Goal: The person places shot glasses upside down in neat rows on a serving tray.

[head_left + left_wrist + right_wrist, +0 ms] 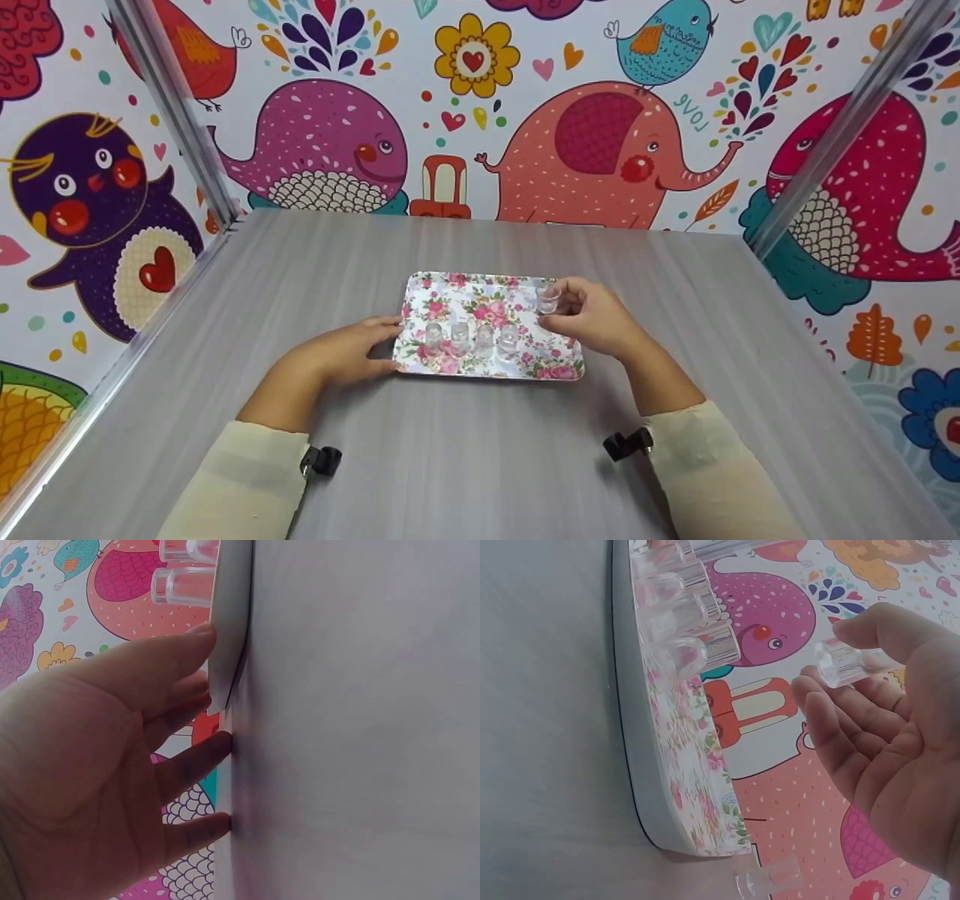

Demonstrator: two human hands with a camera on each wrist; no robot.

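Note:
A white tray with a pink rose pattern (487,296) lies on the table. Several small clear shot glasses (460,339) stand in a row along its near side. My right hand (592,319) pinches another clear shot glass (840,664) between thumb and fingers, over the tray's far right corner. At the tray's left end is my left hand (349,349), its fingers spread. In the left wrist view the thumb (180,649) touches the tray's outer side, and two fingertips rest at the tabletop.
The grey wood-grain table (450,450) runs back to a wall printed with cartoon animals (592,150). Metal posts (176,112) stand at the corners. One more clear glass (769,877) shows past the tray's end in the right wrist view.

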